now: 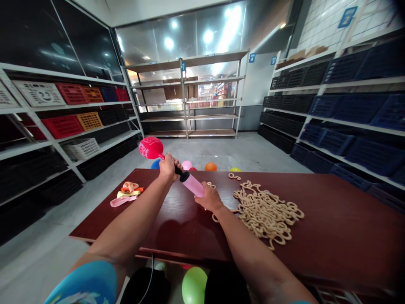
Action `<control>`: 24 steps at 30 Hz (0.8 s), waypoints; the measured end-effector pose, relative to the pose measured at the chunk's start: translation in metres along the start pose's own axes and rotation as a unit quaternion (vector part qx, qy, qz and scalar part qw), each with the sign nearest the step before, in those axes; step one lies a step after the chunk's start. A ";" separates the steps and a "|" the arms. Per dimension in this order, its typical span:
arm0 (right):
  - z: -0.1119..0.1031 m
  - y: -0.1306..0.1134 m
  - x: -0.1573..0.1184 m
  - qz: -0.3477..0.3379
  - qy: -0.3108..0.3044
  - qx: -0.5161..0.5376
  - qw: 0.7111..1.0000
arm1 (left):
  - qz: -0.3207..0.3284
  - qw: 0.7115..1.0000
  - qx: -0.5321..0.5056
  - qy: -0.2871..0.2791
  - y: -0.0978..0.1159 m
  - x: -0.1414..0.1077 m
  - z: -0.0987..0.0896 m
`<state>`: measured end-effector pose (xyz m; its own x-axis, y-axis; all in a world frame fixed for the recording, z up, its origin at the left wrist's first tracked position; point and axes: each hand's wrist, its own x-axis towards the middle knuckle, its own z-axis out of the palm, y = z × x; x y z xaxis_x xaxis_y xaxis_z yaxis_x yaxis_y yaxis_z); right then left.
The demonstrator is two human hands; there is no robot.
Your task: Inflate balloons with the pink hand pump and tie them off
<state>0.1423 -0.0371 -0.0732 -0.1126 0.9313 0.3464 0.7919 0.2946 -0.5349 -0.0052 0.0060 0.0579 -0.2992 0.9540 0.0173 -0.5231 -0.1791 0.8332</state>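
A pink and black balloon pump (pixel 192 185) is held slantwise above the table between my two hands. My left hand (pixel 170 167) is closed round its black nozzle end, where the neck of a partly inflated red balloon (pixel 151 147) with a pale print sits. The fingers hide the exact join between balloon and nozzle. My right hand (pixel 209 198) grips the pink barrel end of the pump. Flat, uninflated balloons (pixel 128 192) in pink, yellow, orange and peach lie in a small pile to the left on the table.
On the dark red table (pixel 335 219), a heap of beige curled pieces (pixel 267 213) lies right of my hands. Inflated balloons, one orange (pixel 210 166), rest on the floor beyond; a green balloon (pixel 194 285) is below the near edge. Shelves (pixel 186 97) with crates stand around.
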 end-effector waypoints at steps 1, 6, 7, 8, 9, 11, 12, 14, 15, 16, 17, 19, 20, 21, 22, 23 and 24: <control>-0.001 -0.001 0.000 0.002 0.003 0.001 1.000 | 0.005 1.000 0.003 -0.003 0.008 0.002 0.001; -0.005 -0.007 0.003 0.014 0.009 0.003 1.000 | 0.030 0.999 0.005 -0.028 0.075 0.016 0.006; -0.005 -0.007 0.003 0.017 0.007 0.007 1.000 | 0.034 0.999 0.003 -0.024 0.090 0.018 0.007; -0.005 -0.007 0.003 0.019 0.002 0.015 1.000 | 0.039 0.999 0.002 -0.025 0.103 0.020 0.008; -0.004 -0.007 0.004 0.020 -0.003 0.024 0.999 | 0.044 0.999 0.001 -0.025 0.113 0.021 0.008; -0.001 -0.006 0.003 0.020 -0.013 0.045 0.999 | 0.055 0.998 0.000 -0.028 0.124 0.022 0.008; 0.000 -0.006 0.003 0.019 -0.018 0.055 0.998 | 0.059 0.998 -0.001 -0.029 0.125 0.022 0.008; 0.002 -0.003 0.002 0.014 -0.024 0.072 0.997 | 0.062 0.998 -0.005 -0.029 0.118 0.020 0.006; 0.003 -0.002 0.001 0.011 -0.025 0.078 0.997 | 0.061 0.998 -0.007 -0.030 0.111 0.019 0.005; 0.004 -0.001 0.000 0.007 -0.026 0.083 0.996 | 0.058 0.998 -0.006 -0.031 0.102 0.018 0.004; 0.004 0.000 0.000 0.004 -0.027 0.087 0.996 | 0.053 0.998 -0.004 -0.031 0.092 0.017 0.004; 0.005 0.001 -0.001 0.001 -0.030 0.094 0.995 | 0.046 0.998 0.006 -0.031 0.069 0.013 0.002; 0.005 0.002 -0.001 -0.001 -0.030 0.096 0.995 | 0.043 0.999 0.009 -0.030 0.056 0.011 0.001; 0.005 0.002 -0.001 -0.004 -0.030 0.097 0.995 | 0.038 0.999 0.012 -0.029 0.044 0.008 0.001; 0.004 0.002 -0.001 -0.008 -0.030 0.098 0.995 | 0.031 0.999 0.014 -0.027 0.032 0.006 0.001; 0.004 0.001 -0.001 -0.010 -0.030 0.098 0.995 | 0.023 0.999 0.015 -0.025 0.021 0.002 0.000; 0.004 0.001 -0.001 -0.010 -0.031 0.096 0.995 | 0.016 1.000 0.014 -0.021 0.012 -0.001 0.000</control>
<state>0.1409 -0.0370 -0.0772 -0.1689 0.9342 0.3144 0.6606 0.3440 -0.6673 -0.0113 0.0032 0.0675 -0.2806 0.9575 0.0672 -0.4906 -0.2032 0.8474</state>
